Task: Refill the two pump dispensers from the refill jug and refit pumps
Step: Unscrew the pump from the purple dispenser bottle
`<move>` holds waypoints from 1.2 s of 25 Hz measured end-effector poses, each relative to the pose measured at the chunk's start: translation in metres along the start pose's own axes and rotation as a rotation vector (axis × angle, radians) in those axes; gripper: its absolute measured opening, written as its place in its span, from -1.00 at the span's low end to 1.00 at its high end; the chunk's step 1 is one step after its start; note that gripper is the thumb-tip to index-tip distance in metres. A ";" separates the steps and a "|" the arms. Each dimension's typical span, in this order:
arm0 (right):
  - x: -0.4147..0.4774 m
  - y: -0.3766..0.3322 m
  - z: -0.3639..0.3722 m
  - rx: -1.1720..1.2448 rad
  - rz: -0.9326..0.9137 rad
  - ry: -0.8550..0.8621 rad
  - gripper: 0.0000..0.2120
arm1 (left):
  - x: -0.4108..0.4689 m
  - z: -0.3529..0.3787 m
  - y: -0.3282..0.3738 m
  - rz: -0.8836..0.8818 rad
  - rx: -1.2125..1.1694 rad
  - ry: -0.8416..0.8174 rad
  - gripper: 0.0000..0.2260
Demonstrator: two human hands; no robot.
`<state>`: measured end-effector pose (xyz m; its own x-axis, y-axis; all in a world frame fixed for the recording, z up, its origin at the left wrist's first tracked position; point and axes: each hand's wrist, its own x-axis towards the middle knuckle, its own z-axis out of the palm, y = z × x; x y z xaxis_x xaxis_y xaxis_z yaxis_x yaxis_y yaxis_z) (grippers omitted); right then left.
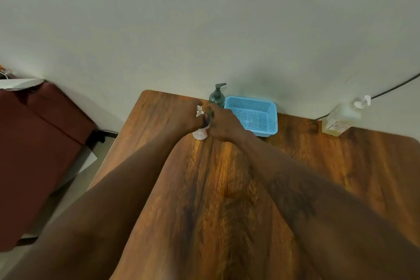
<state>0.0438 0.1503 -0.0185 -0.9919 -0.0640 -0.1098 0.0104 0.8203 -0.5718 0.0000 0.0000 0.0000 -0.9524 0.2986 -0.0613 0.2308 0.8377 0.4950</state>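
A small white pump dispenser [200, 133] stands on the wooden table [227, 188] near its far edge. My left hand [185, 118] is wrapped around its upper part; the white pump nozzle [199, 110] sticks up beside my fingers. My right hand [223, 124] is closed at the dispenser's dark collar [207, 122] from the right side. Behind them a dark green pump dispenser [217, 96] stands upright against the wall with its pump on. The refill jug [341, 120], clear with yellowish liquid and a white pump top, stands at the far right by the wall.
A light blue perforated plastic basket [254, 115] sits right of the green dispenser, close to my right hand. A black cable [391, 88] runs along the wall behind the jug. A dark red chair [34, 132] stands left of the table.
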 end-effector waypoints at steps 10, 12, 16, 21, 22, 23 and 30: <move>-0.010 -0.005 0.008 0.020 0.019 -0.062 -0.30 | -0.012 0.003 0.009 -0.038 -0.112 0.061 -0.72; -0.011 -0.008 0.008 0.025 0.039 -0.065 -0.30 | -0.014 0.004 0.013 -0.055 -0.133 0.090 -0.83; -0.014 -0.007 0.003 0.087 0.050 -0.045 -0.59 | -0.023 -0.002 0.027 -0.032 -0.203 0.084 -0.75; -0.039 -0.002 -0.012 0.209 0.053 0.145 -0.79 | -0.037 -0.016 0.053 0.057 -0.175 0.043 -0.73; -0.047 -0.001 -0.016 0.218 0.048 0.193 -0.87 | -0.040 -0.017 0.058 0.066 -0.192 0.048 -0.73; -0.055 0.000 -0.021 0.223 0.039 0.235 -0.91 | -0.045 -0.018 0.063 0.088 -0.204 0.052 -0.73; -0.126 0.011 -0.069 0.240 0.101 0.392 -0.71 | -0.108 0.000 0.067 0.251 -0.409 -0.136 -0.25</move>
<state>0.1603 0.2073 0.0453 -0.9569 0.2668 0.1143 0.0927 0.6541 -0.7507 0.1187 0.0240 0.0397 -0.8366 0.5478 0.0040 0.3264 0.4925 0.8068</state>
